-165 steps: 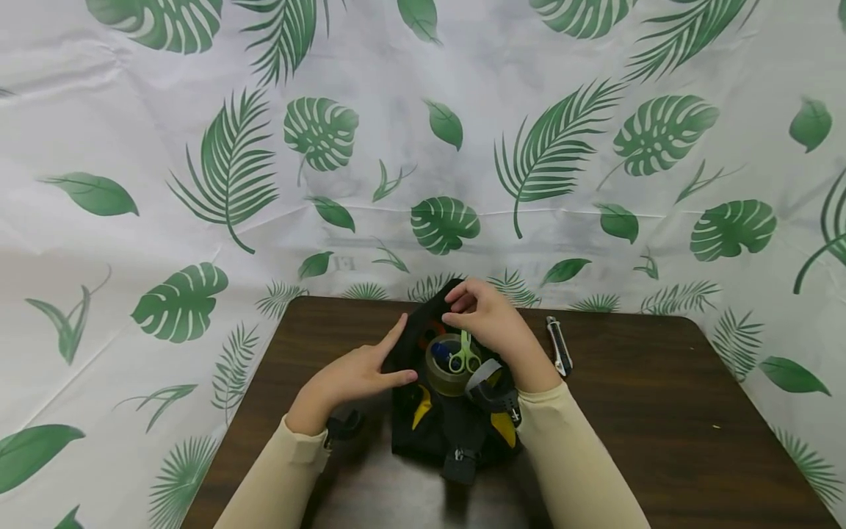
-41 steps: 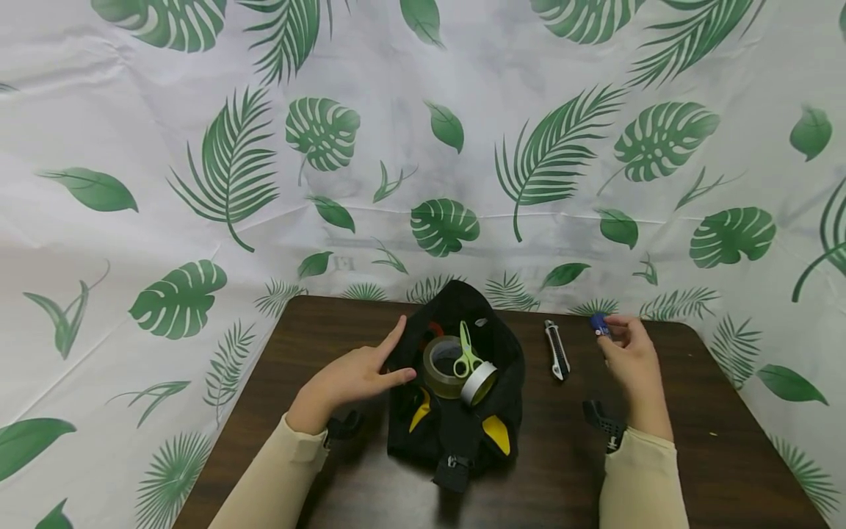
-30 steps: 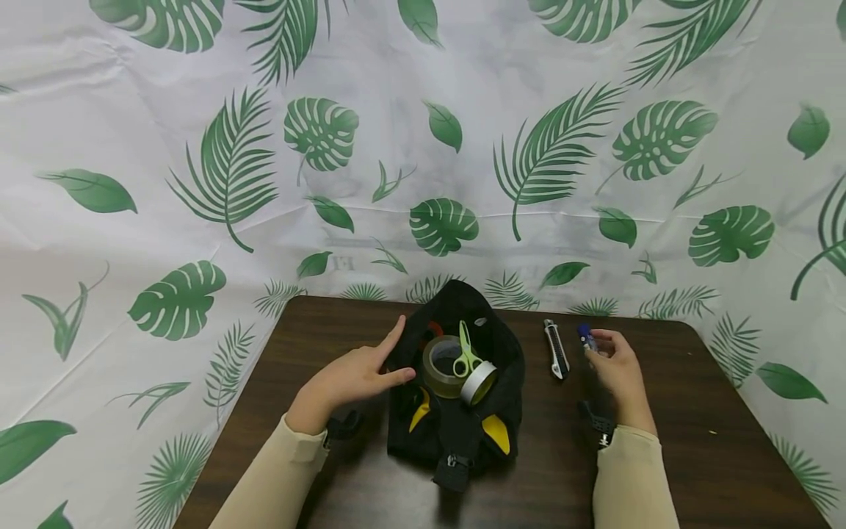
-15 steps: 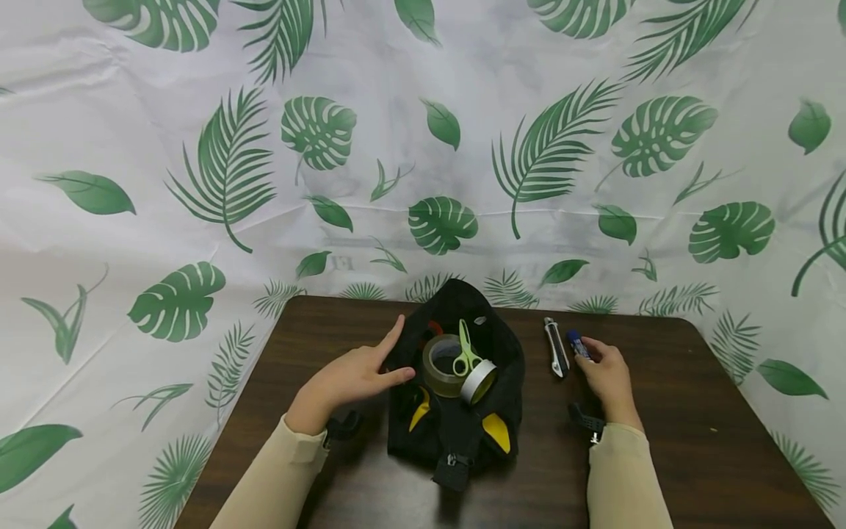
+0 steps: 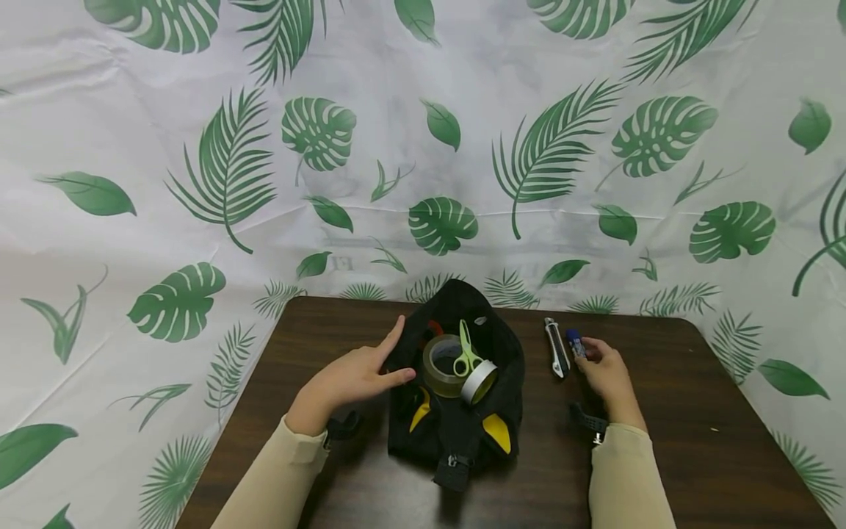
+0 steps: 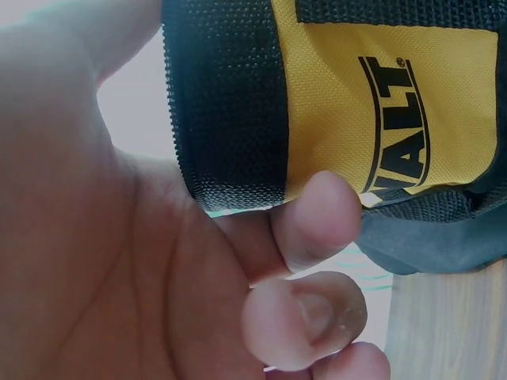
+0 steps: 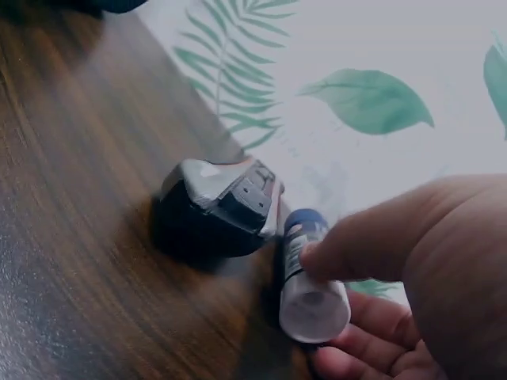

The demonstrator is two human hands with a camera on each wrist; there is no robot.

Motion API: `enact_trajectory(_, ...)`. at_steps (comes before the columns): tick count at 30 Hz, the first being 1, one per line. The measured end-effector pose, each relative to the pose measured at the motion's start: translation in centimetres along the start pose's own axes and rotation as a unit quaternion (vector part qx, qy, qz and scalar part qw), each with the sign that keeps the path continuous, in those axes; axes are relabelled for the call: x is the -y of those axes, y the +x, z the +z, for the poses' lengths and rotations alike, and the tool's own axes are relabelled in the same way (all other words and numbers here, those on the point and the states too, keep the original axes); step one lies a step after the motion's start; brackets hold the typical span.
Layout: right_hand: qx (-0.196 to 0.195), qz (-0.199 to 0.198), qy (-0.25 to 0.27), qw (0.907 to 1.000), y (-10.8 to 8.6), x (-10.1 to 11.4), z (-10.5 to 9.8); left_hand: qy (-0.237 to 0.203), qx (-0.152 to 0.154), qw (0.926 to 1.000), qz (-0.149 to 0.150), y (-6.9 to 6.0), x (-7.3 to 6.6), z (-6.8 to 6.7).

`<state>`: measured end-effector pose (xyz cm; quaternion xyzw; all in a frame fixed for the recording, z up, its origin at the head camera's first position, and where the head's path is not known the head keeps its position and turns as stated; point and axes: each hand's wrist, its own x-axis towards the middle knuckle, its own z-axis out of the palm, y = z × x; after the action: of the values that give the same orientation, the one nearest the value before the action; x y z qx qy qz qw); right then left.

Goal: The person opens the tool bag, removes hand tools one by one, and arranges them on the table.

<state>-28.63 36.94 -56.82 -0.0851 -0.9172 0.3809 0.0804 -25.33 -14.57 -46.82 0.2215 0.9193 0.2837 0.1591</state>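
Observation:
In the head view a black tool bag (image 5: 410, 433) with yellow panels stands unzipped mid-table. My left hand (image 5: 350, 382) holds its left rim, which lies between thumb and fingers; in the left wrist view a fingertip overlaps the yellow panel (image 6: 333, 103). My right hand (image 5: 608, 375) pinches a small blue-capped tube (image 5: 574, 340), which looks like a glue stick, low over the table. Beside it lies a utility knife (image 5: 557, 349), apart from the fingers. The right wrist view shows the tube's clear base (image 7: 314, 313).
Inside the bag sit a roll of packing tape (image 5: 432, 375), light green scissors (image 5: 465, 345), a white tape roll (image 5: 477, 382) and a red-orange item (image 5: 434, 330), mostly hidden. A leaf-print cloth (image 5: 370, 250) hangs behind the dark wooden table (image 5: 667, 411).
My right hand has moved from over the bag to the right side, holding the tube, then shifted left and down until the tube is beside the knife. The left hand stays in place.

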Motion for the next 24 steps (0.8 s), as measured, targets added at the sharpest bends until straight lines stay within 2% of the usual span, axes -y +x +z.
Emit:
enact_trajectory(3,0.002,-0.021,-0.012,0.9997,0.0,0.0,-0.2,0.001,0.001,1.0000,-0.001,0.0,0.0,0.0)
enact_trajectory(6,-0.007,-0.021,-0.014,0.9997,-0.1,0.2,-0.1,0.002,-0.001,1.0000,-0.002,0.0,0.0,0.1)
enact_trajectory(16,-0.043,0.025,0.003,0.9987,-0.4,1.4,-0.2,0.003,-0.002,1.0000,0.000,0.0,0.0,0.0)
enact_trajectory(20,-0.055,0.028,0.001,0.9981,-0.6,2.1,-1.0,0.003,-0.001,1.0000,0.002,-0.1,0.0,0.0)
enact_trajectory(24,-0.077,0.014,0.008,0.9969,-1.1,3.8,-2.4,0.003,-0.003,0.9999,0.011,0.0,-0.1,0.1)
